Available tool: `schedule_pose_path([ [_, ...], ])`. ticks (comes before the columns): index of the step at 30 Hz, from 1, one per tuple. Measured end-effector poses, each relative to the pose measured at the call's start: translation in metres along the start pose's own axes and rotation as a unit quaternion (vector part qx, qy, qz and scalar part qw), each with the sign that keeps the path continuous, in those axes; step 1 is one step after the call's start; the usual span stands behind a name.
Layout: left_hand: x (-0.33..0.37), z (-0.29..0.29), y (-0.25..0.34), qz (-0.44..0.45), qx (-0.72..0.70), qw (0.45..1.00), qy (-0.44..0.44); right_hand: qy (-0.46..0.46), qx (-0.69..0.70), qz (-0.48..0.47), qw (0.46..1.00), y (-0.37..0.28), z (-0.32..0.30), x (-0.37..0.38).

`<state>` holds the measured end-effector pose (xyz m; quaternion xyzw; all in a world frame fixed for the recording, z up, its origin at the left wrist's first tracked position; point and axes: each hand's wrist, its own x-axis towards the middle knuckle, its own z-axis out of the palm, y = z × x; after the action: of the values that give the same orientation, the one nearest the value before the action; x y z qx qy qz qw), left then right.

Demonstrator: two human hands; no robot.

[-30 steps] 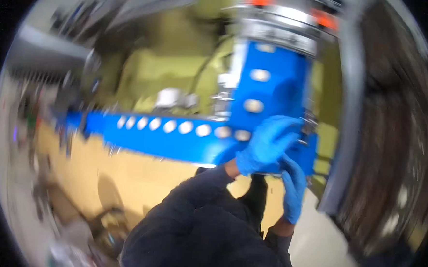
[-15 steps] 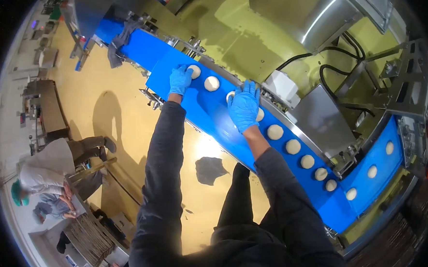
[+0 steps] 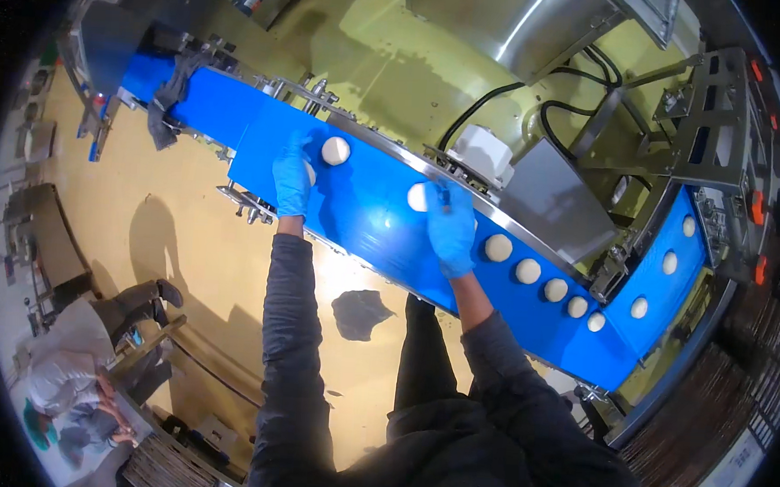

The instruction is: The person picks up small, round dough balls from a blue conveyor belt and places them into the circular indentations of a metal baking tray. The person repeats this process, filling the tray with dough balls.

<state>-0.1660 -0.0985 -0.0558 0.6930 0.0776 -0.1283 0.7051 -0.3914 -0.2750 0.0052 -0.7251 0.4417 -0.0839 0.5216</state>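
Note:
Round pale dough balls lie along a blue conveyor belt [image 3: 356, 208]. My left hand [image 3: 292, 181], in a blue glove, is on the belt's left part, curled against a dough ball [image 3: 311, 174] that it partly hides. A second dough ball [image 3: 335, 151] sits just right of that hand, apart from it. My right hand [image 3: 452, 229], gloved too, is over the middle of the belt with its fingers bent and blurred. Beside its fingertips is another dough ball [image 3: 419, 196]; whether the fingers grip it is unclear, and what lies under the palm is hidden.
Several more dough balls [image 3: 528, 271] run in a row to the right, toward a second blue belt [image 3: 661, 289] carrying others. A metal rail edges the far side. A grey cloth [image 3: 170, 100] hangs over the belt's left end. Two people [image 3: 70, 377] work at lower left.
My left hand has drawn nearer to me with a dough ball beside its fingers. The right hand's fingers, flat before, are now bent. The whole view has shifted somewhat.

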Motion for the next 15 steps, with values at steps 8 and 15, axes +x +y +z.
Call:
schedule_pose_path([
  [8,-0.043,0.068,0.013,0.006,0.193,0.977,-0.093,-0.064,0.019,-0.173,0.983,0.03,0.034,0.016],
  [15,-0.12,0.103,0.013,0.135,0.219,0.962,-0.096,-0.194,0.338,0.01,0.921,0.047,-0.171,-0.074],
])
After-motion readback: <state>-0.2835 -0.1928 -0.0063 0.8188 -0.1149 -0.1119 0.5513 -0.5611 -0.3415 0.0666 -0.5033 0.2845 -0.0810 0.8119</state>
